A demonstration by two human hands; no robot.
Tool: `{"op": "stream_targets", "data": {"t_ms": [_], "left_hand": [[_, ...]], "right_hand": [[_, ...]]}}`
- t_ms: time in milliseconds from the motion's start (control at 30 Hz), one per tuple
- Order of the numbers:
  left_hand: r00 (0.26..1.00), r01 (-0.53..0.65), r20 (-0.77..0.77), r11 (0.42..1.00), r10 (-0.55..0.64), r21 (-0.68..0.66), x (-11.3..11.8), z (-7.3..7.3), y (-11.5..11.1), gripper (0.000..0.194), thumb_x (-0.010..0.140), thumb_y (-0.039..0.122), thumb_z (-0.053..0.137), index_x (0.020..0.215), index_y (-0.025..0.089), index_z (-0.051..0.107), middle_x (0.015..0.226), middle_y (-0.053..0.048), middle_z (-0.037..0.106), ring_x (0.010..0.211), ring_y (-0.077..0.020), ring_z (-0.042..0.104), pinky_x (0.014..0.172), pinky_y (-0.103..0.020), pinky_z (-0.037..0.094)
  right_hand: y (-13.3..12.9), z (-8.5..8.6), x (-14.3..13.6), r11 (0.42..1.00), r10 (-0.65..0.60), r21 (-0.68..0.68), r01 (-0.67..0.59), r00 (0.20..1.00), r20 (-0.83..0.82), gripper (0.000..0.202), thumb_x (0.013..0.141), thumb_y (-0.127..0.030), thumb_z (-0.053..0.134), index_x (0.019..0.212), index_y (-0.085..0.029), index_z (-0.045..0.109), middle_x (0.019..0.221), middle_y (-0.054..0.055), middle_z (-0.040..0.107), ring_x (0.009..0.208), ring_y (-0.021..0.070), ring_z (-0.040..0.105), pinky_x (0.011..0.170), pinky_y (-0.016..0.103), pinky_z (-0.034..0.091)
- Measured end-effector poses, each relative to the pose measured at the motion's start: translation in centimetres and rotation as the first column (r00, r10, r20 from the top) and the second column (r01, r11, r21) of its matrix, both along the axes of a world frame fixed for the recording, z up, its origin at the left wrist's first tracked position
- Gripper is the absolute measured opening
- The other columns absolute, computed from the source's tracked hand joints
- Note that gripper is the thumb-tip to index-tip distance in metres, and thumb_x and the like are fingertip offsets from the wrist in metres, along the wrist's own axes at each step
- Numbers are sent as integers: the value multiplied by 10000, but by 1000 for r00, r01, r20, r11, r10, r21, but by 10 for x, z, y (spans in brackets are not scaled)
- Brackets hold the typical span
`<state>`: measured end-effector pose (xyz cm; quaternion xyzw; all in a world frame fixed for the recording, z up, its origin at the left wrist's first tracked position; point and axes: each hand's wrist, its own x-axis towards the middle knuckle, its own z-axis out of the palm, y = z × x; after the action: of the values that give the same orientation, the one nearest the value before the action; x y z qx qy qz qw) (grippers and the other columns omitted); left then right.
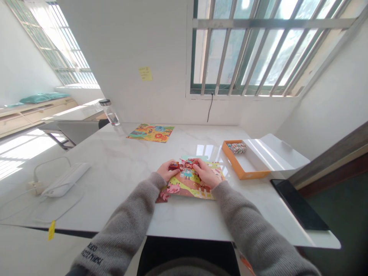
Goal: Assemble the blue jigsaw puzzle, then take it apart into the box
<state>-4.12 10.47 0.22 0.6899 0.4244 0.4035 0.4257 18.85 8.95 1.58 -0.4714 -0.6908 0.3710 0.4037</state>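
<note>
A partly assembled jigsaw puzzle [189, 187] with a farm-like picture lies on the white table in front of me. My left hand [166, 171] is closed at its upper left, with a red puzzle piece [173, 165] between thumb and fingers. Over the right half, my right hand [207, 174] has its thumb and fingers drawn together on the puzzle beside the printed figures; its palm hides part of the picture. A dark red and pink piece [163, 196] sticks out at the lower left corner.
An orange-rimmed box [247, 175] holding a stack of pieces [237, 148] stands to the right, near a black tablet-like device [299, 205]. Behind lies a colourful animal picture [152, 132], with a clear bottle [110, 113] at the back left. A power strip [67, 179] with cables lies left.
</note>
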Motion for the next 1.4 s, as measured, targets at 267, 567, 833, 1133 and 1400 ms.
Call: {"op": "stream_targets", "data": {"t_ms": [267, 567, 833, 1133, 1400], "left_hand": [[951, 23, -295, 929, 94, 369, -5, 6, 0, 115, 824, 290, 631, 785, 188, 594, 788, -35, 607, 779, -197, 552, 768, -339, 471], [924, -276, 275, 961, 267, -4, -5, 31, -6, 500, 731, 634, 713, 786, 183, 504, 670, 31, 575, 617, -136, 588, 617, -267, 508], [984, -111, 149, 988, 94, 109, 12, 22, -16, 376, 883, 552, 590, 848, 184, 524, 700, 25, 584, 625, -117, 559, 637, -244, 482], [980, -45, -170, 949, 103, 314, 28, 8, -20, 178, 868, 352, 640, 884, 189, 570, 810, -3, 629, 739, -153, 587, 727, -281, 503], [992, -96, -63, 977, 110, 191, 27, 6, -12, 220, 864, 401, 616, 850, 183, 595, 781, 7, 625, 734, -146, 587, 734, -273, 492]], "right_hand": [[-7, -2, -10, 927, -9, 368, -68, 979, 204, 303, 973, -225, 416, 1244, -204, 550, 1216, 119, 624, 1154, 234, 581, 1031, 407, 446], [3, -14, -5, 970, -58, 243, 17, 985, 164, 292, 946, -249, 455, 1211, -185, 559, 1152, 113, 662, 1082, 231, 616, 990, 403, 469], [2, -8, -9, 977, -127, 170, 128, 992, -16, 332, 918, -293, 497, 1224, -194, 580, 1164, 88, 668, 1062, 226, 613, 986, 403, 462], [-2, 2, -10, 928, -96, -360, -96, 872, -481, 326, 819, -458, 619, 1018, -200, 606, 680, -46, 521, 483, 83, 397, 439, 213, 302], [3, -2, -8, 979, -182, -154, 131, 905, -384, 325, 865, -464, 563, 1094, -233, 574, 854, -11, 582, 625, 116, 494, 508, 223, 429]]}}
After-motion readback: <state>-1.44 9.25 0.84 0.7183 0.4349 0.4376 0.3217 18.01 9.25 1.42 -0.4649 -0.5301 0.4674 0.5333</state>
